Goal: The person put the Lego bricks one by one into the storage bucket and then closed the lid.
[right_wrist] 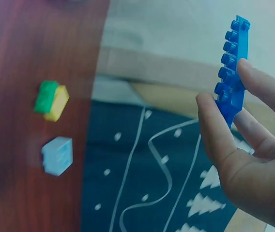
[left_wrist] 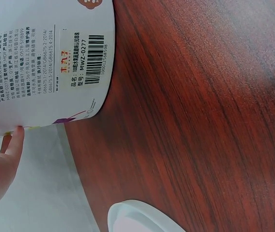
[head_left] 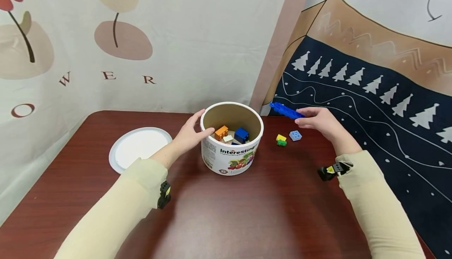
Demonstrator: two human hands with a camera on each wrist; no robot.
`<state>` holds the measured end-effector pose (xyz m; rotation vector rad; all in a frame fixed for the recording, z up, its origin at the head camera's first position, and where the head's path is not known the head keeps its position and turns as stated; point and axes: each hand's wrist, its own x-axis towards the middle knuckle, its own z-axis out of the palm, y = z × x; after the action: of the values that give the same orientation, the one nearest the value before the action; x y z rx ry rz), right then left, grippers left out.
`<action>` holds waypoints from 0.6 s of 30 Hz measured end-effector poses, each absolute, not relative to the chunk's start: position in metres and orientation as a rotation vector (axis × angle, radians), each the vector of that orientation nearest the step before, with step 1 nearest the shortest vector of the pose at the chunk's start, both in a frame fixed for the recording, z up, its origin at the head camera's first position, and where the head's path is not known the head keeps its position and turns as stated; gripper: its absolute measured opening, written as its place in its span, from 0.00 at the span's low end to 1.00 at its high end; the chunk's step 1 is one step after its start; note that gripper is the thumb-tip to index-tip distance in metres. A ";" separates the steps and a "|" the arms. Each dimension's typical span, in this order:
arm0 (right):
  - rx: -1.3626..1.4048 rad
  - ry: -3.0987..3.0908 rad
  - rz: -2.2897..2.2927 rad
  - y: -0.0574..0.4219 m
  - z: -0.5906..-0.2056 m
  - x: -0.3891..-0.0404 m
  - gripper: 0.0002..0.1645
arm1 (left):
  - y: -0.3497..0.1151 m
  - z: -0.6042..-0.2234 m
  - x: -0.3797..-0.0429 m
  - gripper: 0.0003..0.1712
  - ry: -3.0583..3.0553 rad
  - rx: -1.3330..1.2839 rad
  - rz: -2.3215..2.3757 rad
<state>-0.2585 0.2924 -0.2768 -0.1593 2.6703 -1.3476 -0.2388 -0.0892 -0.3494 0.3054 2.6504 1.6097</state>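
A white bucket (head_left: 231,161) with printed fruit stands upright on the table, holding an orange brick (head_left: 221,132), a dark blue brick (head_left: 241,135) and a white brick (head_left: 228,139). My left hand (head_left: 190,133) grips its left side, thumb at the rim and fingers round the outside; the left wrist view shows fingertips against the labelled wall. Raised above the table's back right, a long blue studded building brick (right_wrist: 236,67) is pinched between the thumb and fingers of my right hand (head_left: 318,121). Below it lie a light blue brick (head_left: 295,135) and a yellow-and-green brick pair (head_left: 281,140).
A round white lid (head_left: 135,149) lies on the brown table (head_left: 240,216) left of the bucket, partly behind the left forearm. Printed cloth (head_left: 197,43) hangs along the table's back, and a dark tree-patterned cloth (head_left: 367,113) borders its right side.
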 end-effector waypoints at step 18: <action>-0.264 2.681 -1.184 0.226 -0.248 -0.259 0.31 | -0.089 -0.347 -0.236 0.45 2.642 0.294 1.612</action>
<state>-0.2589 0.2256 -0.2483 -0.2640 2.6806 -1.1837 -0.2361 -0.0891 -0.3475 0.2939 2.6417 1.6116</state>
